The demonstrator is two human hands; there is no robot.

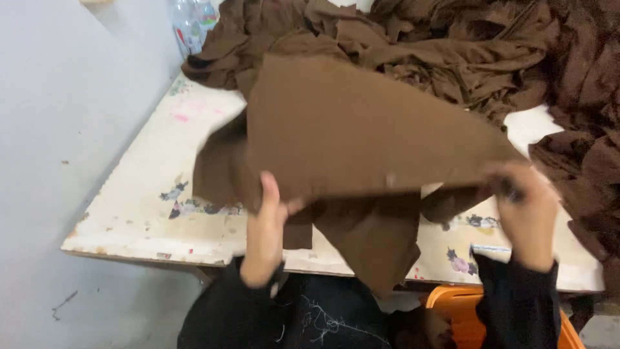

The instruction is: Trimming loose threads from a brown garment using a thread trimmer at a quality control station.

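A flat piece of brown fabric (361, 129) is lifted above the table, blurred by motion. My left hand (266, 226) grips its near left edge, thumb on top. My right hand (526, 210) pinches its near right corner. More brown cloth (374, 239) hangs under the raised piece and drapes over the table's front edge. Both my sleeves are black.
A worn white table (148, 194) with flower prints carries a big heap of crumpled brown fabric (452, 45) at the back and right. A pale wall (58, 129) runs along the left. Plastic bottles (192, 22) stand at the far left corner. An orange crate (462, 317) sits below the front edge.
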